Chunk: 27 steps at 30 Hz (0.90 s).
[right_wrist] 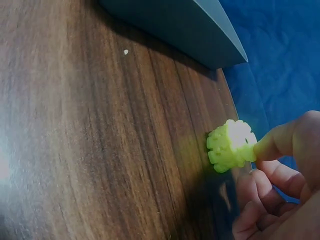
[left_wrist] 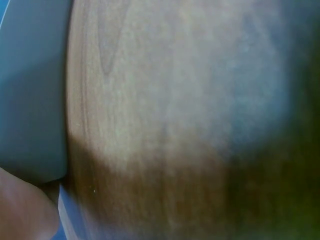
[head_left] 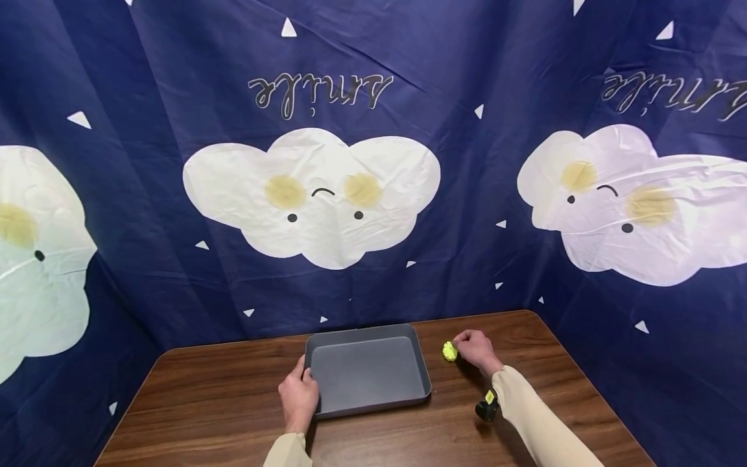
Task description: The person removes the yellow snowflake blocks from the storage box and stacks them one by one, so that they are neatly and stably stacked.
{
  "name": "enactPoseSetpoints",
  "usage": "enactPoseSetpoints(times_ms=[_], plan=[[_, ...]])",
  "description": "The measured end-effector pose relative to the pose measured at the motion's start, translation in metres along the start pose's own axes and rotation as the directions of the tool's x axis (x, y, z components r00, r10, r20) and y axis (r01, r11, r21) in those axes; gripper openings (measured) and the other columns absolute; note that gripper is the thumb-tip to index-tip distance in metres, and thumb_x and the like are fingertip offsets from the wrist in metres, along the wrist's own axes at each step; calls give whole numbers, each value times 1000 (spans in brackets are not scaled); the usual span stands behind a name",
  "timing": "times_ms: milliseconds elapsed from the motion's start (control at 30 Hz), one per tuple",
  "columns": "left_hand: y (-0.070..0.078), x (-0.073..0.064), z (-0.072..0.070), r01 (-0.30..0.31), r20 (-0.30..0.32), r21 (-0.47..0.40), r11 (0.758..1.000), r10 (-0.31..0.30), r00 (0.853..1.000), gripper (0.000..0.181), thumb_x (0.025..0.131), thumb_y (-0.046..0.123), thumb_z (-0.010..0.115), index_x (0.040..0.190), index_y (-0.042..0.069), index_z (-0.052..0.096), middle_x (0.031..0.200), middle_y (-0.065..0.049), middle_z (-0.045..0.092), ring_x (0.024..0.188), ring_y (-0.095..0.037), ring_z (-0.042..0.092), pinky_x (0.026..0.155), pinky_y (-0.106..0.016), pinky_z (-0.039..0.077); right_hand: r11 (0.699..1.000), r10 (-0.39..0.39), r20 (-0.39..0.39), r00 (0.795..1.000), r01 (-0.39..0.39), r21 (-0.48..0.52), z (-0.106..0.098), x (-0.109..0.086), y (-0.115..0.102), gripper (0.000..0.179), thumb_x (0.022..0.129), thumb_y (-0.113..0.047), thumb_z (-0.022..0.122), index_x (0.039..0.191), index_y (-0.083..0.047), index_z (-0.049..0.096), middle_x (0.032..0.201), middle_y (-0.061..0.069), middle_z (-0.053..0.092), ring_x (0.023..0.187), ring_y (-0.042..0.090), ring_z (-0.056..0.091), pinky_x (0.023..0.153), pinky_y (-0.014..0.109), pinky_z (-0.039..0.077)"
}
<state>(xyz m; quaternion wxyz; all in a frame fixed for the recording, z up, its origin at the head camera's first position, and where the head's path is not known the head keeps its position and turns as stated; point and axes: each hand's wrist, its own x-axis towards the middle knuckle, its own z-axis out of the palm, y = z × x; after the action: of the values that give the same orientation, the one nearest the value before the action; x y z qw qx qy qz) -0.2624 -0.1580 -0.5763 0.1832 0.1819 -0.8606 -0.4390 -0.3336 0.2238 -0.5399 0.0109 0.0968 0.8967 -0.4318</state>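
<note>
A dark grey rectangular baking tray [head_left: 369, 371] lies on the table with its inside bare. My left hand [head_left: 299, 394] grips its left wall, the thumb over the rim. In the left wrist view, only part of that hand [left_wrist: 25, 207] shows beside the tray's grey side [left_wrist: 32, 95]. To the right of the tray, my right hand [head_left: 477, 350] pinches a small bright yellow-green piece [head_left: 449, 351] with a notched, gear-like edge. In the right wrist view, thumb and finger hold the piece [right_wrist: 231, 146] at one side, low over the tabletop; whether it touches the wood I cannot tell.
The brown wood-grain table [head_left: 222, 402] has rounded far corners. A blue cloth [head_left: 478, 259] with white clouds hangs behind it and at both sides. A black device [head_left: 486, 407] sits at my right wrist. One pale speck [right_wrist: 126, 52] lies on the wood near the tray.
</note>
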Motion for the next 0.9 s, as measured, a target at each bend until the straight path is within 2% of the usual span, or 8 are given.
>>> enactPoseSetpoints(times_ms=[100, 167, 300, 400, 567, 900], plan=[[-1, 0, -1, 3, -4, 2, 1000, -3, 1000, 40, 98, 5, 54, 138, 4, 62, 130, -27, 64, 118, -51, 61, 98, -62, 49, 998, -48, 25, 999, 49, -38, 0, -2, 1, 13, 87, -13, 66, 96, -5, 70, 84, 5, 64, 78, 19, 58, 66, 25, 44], [-1, 0, -1, 4, -5, 4, 1000, -4, 1000, 40, 98, 5, 54, 138, 5, 62, 130, -27, 64, 117, -51, 61, 98, -63, 49, 991, -106, 49, 993, 109, -74, 1, -2, 2, 21, 85, -14, 71, 103, -3, 70, 86, 6, 64, 77, 19, 58, 66, 26, 46], [0, 0, -3, 1, -14, 2, 1000, -1, 1000, 40, 98, 5, 54, 137, 5, 63, 130, -27, 64, 117, -51, 61, 98, -62, 49, 950, -246, 114, 963, 263, -170, 1, -2, 5, 46, 76, -16, 82, 117, -1, 69, 95, 8, 65, 85, 21, 61, 75, 34, 52], [0, 0, -4, -5, -25, 2, 1000, 5, 1000, 41, 97, 4, 55, 137, 5, 63, 129, -27, 65, 116, -51, 62, 97, -62, 49, 914, -301, 154, 941, 331, -237, 2, -3, 7, 53, 70, -18, 86, 118, -3, 69, 101, 10, 65, 93, 23, 60, 83, 40, 51], [0, 0, -6, 2, -21, 6, 1000, -2, 1000, 40, 97, 4, 55, 137, 5, 63, 129, -27, 64, 116, -51, 62, 97, -62, 49, 888, -325, 168, 931, 362, -285, 5, -3, 9, 41, 70, -18, 87, 106, -8, 71, 96, 6, 64, 90, 21, 57, 82, 39, 50], [2, 0, -8, 32, 25, 10, 999, -32, 999, 42, 100, 5, 52, 141, 5, 59, 135, -26, 61, 123, -49, 59, 101, -62, 47, 880, -357, 143, 923, 384, -280, 4, -3, 7, 33, 71, -15, 86, 99, -10, 71, 90, 4, 62, 84, 18, 56, 75, 35, 48]])
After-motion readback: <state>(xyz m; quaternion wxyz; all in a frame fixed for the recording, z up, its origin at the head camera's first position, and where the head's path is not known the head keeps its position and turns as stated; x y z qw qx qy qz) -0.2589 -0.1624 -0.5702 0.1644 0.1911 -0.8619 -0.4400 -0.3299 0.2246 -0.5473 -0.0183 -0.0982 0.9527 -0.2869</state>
